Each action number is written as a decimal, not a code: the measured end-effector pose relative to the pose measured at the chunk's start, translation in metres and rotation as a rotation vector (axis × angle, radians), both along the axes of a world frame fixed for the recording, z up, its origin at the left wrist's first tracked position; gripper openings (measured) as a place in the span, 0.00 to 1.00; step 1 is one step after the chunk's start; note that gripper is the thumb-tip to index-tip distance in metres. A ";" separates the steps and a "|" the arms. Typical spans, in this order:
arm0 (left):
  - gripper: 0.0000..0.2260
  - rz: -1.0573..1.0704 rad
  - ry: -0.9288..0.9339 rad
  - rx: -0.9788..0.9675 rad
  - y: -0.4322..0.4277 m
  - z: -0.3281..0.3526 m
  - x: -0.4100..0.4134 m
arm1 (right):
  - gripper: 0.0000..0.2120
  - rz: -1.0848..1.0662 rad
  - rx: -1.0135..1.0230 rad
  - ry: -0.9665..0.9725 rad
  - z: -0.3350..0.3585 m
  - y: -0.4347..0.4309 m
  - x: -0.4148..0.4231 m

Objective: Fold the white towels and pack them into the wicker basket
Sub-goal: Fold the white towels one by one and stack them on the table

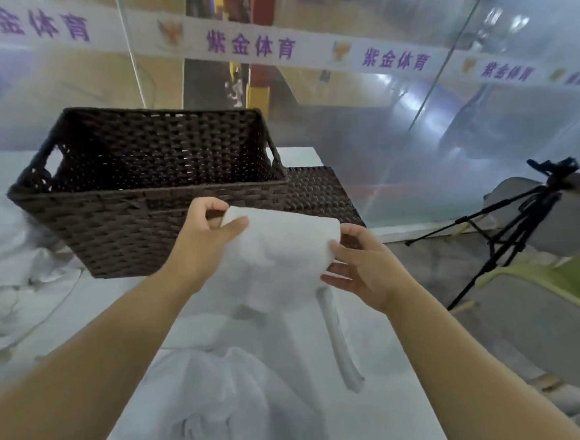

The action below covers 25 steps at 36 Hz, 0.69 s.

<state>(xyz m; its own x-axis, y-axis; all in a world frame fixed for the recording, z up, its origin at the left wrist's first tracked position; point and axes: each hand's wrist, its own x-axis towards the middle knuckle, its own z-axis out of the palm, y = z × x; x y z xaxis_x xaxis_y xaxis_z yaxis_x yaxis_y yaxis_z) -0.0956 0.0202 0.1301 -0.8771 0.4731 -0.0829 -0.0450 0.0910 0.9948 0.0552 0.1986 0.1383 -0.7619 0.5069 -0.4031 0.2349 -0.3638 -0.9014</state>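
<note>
A folded white towel point(279, 250) hung between both hands, just near of the dark wicker basket point(139, 188). The left hand point(208, 238) pinched its far-left corner; the right hand point(361, 266) gripped its right edge. Loose white towels point(221, 397) lay nearer on the white table point(394, 430).

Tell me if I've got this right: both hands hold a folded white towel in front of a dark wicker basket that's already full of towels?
Not quite. The head view shows the basket empty inside. The rest stands: the left hand and right hand hold the folded towel in front of it.
</note>
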 end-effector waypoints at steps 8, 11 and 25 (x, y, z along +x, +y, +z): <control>0.12 -0.018 0.023 -0.038 -0.003 0.009 0.047 | 0.18 -0.033 0.322 0.023 0.010 0.007 0.033; 0.12 -0.046 0.005 -0.062 -0.004 0.005 0.060 | 0.15 0.042 0.388 0.022 0.011 0.008 0.047; 0.15 0.006 0.444 -0.445 -0.015 -0.021 0.121 | 0.14 0.262 1.044 -0.211 -0.011 0.005 0.096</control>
